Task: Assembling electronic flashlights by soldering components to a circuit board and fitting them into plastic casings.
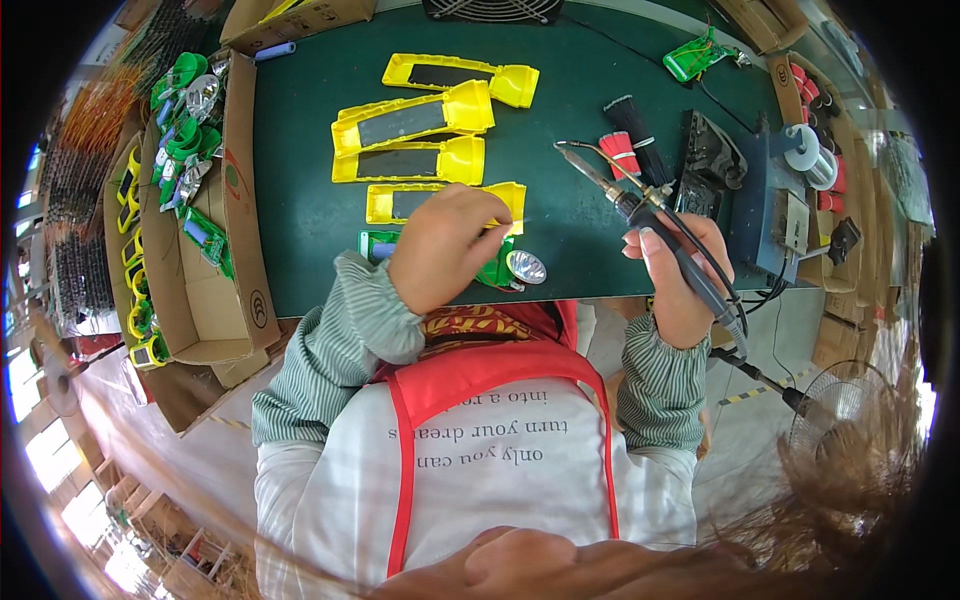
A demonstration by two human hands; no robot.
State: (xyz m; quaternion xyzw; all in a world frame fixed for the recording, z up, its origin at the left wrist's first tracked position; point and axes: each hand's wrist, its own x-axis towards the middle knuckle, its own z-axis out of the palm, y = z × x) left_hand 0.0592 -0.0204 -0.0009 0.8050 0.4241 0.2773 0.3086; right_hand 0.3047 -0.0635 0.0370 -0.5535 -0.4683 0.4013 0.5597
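My right hand (682, 305) is closed around a soldering iron (688, 268), its tip pointing up and left above the table; a thin metal tube and a black cable run along it. My left hand (445, 245) is closed, thumb and forefinger together at the front edge of a yellow plastic housing (514, 205) with a dark panel. What the fingertips pinch is too small to make out. Below that hand lies a green lamp assembly (379, 243), partly hidden, with a round silver reflector (527, 267) showing at its right end.
More yellow housings (410, 124) lie farther back on the green table (570, 60). A cardboard box (240, 200) with green lamp assemblies stands at the left. Toward the right are red wires (619, 152), black wires (640, 135), a black holder (712, 160) and a solder spool (822, 168).
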